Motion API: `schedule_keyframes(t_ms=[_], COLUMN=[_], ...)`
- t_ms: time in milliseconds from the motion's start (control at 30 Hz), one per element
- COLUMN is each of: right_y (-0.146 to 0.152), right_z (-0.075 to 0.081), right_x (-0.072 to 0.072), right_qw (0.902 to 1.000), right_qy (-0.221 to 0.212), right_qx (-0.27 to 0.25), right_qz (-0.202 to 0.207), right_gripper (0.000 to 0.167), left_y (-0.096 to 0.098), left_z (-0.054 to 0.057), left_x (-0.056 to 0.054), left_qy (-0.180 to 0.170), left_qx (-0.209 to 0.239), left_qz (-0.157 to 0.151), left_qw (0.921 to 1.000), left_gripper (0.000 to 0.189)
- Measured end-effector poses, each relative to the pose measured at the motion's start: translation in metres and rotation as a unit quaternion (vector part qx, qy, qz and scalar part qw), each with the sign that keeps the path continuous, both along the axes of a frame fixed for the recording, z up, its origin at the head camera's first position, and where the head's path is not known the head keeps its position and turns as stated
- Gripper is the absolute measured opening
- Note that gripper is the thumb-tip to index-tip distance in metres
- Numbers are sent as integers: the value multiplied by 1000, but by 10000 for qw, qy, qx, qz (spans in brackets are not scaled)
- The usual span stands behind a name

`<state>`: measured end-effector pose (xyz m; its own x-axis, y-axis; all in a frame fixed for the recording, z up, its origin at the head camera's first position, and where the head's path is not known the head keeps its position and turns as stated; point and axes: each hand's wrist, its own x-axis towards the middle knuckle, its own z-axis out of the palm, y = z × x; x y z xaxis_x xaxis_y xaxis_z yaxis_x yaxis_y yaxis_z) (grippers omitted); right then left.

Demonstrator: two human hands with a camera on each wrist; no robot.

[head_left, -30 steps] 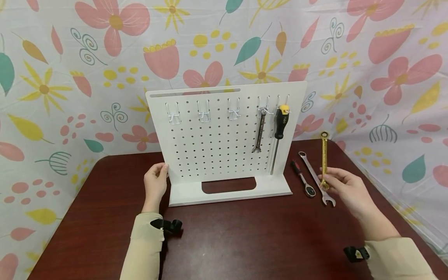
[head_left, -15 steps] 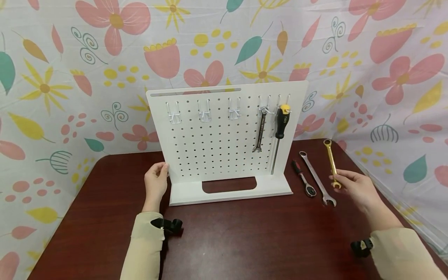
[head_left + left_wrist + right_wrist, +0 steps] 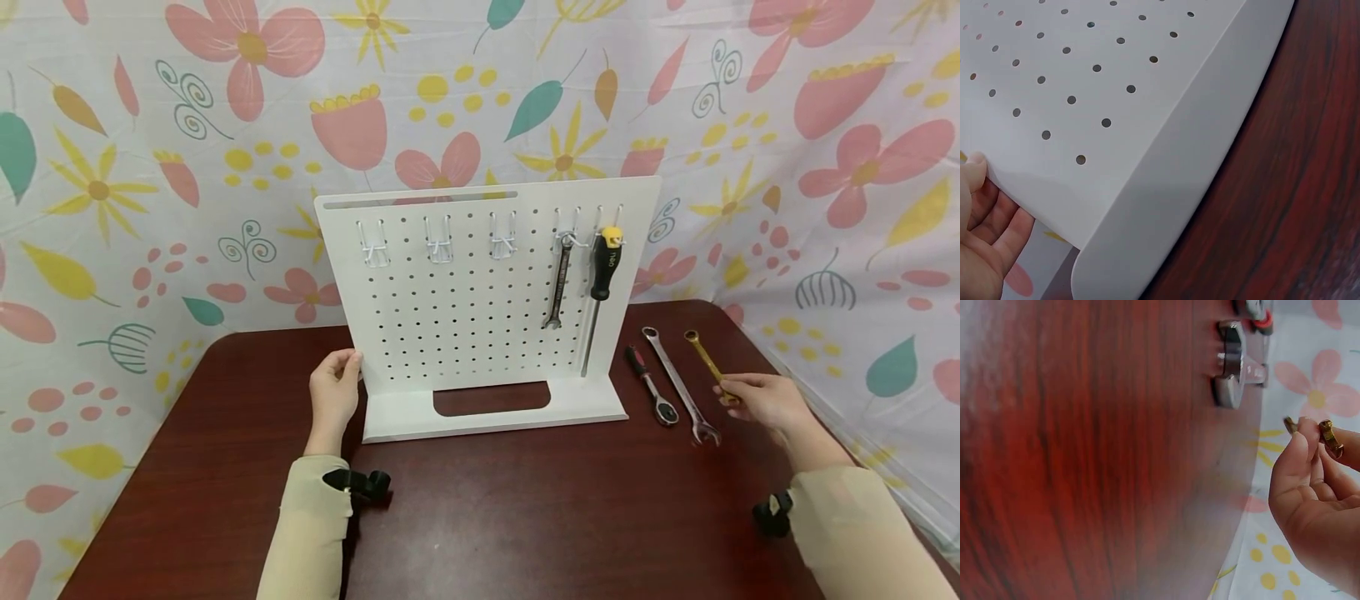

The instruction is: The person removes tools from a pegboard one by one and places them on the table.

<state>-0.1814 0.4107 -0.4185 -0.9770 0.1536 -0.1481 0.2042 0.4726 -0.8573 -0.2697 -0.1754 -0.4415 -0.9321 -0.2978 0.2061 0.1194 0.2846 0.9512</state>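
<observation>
At the left edge of the white pegboard [image 3: 442, 333], my left hand [image 3: 333, 387] grips the board, thumb in front and fingers behind, as the left wrist view shows. My right hand [image 3: 768, 408] pinches a gold combination wrench [image 3: 705, 354] by its near, open end. The ring end points away toward the back of the table. Just left of it lies a long silver combination wrench [image 3: 675, 379]. Beside that is a ratchet wrench [image 3: 651, 385] with a red and black handle. In the right wrist view the gold wrench [image 3: 1330, 439] shows between thumb and fingers.
A small dark wrench [image 3: 558, 283] and a black and yellow screwdriver [image 3: 602, 267] hang from hooks at the board's right side. Several white wire hooks [image 3: 439, 250] line its upper part. The dark red table [image 3: 480, 517] meets a floral cloth [image 3: 225, 167] behind.
The gold wrench, upright a second ago, has tipped over and come down toward the table beside the silver wrench. My right hand has shifted slightly right. My left hand stays put.
</observation>
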Motion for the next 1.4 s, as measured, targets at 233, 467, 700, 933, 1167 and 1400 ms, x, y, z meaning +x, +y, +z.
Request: schedule_keyframes(t_ms=[233,467,700,933,1167,1400], right_y=[3,4,3,-1,1,-6], right_z=[-3,-3,-4,-4,-4,2], right_x=[-5,-8,-8,-8,-6,-3], right_qw=[9995,9995,9987,9975,9891,9743], right_qy=[-251,-319,-307,-319,-279,71], right_qx=[168,62,252,485,1360,2161], right_qz=[83,-18,-332,-395,-481,-625], right_gripper=[54,52,48,46,45,55], left_y=[-1,-2,-2,-3,-3,-3], left_z=[1,2,2,3,4,4], left_x=[0,0,0,0,0,0], left_qy=[-99,-129,-62,-125,-138,-156], left_qx=[-102,-229,-312,-234,-294,-391], left_qz=[-63,-82,-94,-163,-192,-163], left_qw=[9999,9996,9994,9995,9993,9990], left_gripper=[28,28,26,27,29,26])
